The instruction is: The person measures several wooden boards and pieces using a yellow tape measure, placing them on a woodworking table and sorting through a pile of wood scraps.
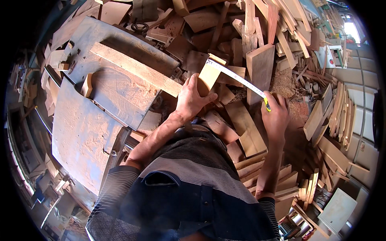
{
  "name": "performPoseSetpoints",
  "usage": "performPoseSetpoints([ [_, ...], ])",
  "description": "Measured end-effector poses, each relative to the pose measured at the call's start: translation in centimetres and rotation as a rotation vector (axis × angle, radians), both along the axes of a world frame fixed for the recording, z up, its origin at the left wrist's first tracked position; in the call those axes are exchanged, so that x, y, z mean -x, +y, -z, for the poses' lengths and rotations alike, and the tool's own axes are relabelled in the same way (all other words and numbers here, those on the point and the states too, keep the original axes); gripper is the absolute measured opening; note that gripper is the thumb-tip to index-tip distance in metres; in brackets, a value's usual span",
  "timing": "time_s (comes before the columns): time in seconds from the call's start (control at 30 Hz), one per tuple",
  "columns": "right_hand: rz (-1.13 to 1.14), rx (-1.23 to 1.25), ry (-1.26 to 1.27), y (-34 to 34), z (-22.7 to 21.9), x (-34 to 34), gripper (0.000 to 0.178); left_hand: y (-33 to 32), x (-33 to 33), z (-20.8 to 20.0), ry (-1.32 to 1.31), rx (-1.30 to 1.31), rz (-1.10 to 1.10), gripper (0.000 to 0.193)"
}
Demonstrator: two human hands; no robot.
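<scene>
A broad pile of timber offcuts is filling the area ahead and to the right, boards and strips lying at many angles. A grey metal machine table, in two slabs, is spreading over the left side, pale sawdust coating parts of its surface. The person's torso, in a striped, dark-blue-fronted shirt, is occupying the lower middle. A long plank is lying slantwise across the farther slab, its near end reaching just beside the left hand. That left hand is grasping a short wood block, fingers along its left side and thumb near its lower end. The right hand, off to the right, is curling firmly around a tape measure. The wood block is sitting in front of the torso, tilting over the offcuts. The tape measure's white blade is stretching from the block's far end to its small yellow-and-black case, mostly hidden by the fingers.
</scene>
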State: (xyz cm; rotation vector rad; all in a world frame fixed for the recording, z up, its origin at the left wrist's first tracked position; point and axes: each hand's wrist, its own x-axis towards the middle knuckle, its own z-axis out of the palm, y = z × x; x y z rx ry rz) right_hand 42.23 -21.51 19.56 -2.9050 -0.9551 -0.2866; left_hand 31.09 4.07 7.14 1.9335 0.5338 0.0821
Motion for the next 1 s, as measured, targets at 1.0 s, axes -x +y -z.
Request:
performPoseSetpoints([
  [1.0,0.273,-0.961,1.017,-1.3,12.5,6.9,0.057,-1.0,-0.4,1.4,-0.085,0.951,-0.039,0.06],
])
